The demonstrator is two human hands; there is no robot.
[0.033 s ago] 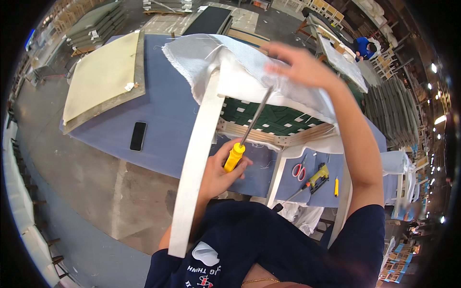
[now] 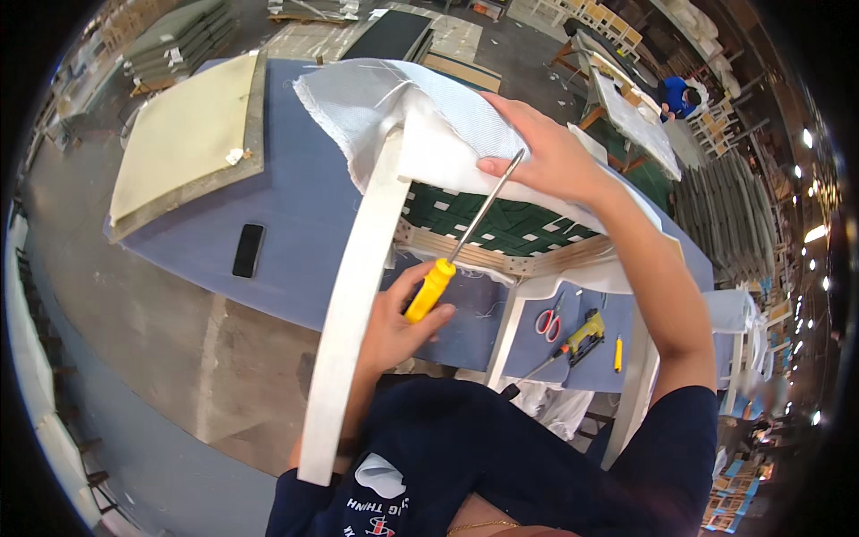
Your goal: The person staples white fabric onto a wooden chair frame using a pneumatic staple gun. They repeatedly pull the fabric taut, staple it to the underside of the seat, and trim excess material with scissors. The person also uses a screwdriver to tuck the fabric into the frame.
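In my left hand (image 2: 404, 320) is a screwdriver-like tool with a yellow handle (image 2: 430, 291) and a long metal shaft (image 2: 488, 208), which slants up to the right. Its tip lies close to the thumb of my right hand (image 2: 557, 154). That hand curls over the edge of the seat and grips the light grey-blue fabric (image 2: 463, 100), thumb on the near side. A chair frame rests on the table with its pale legs (image 2: 351, 304) pointing toward me. Green webbing (image 2: 483, 220) shows inside its wooden seat rails. White padding (image 2: 434, 148) lies beneath the fabric.
On the blue-covered table (image 2: 300, 179) are a phone (image 2: 249, 250), a cream foam-topped panel (image 2: 192, 134), red-handled scissors (image 2: 548, 324), a yellow-green staple gun (image 2: 586, 335) and a yellow cutter (image 2: 618, 354). Stacked panels (image 2: 723, 215) stand at the right. Another person (image 2: 678, 96) sits farther off.
My right hand, blurred above the fabric before, has come down onto the seat edge and closed on the fabric. The tool in my left hand is at nearly the same angle.
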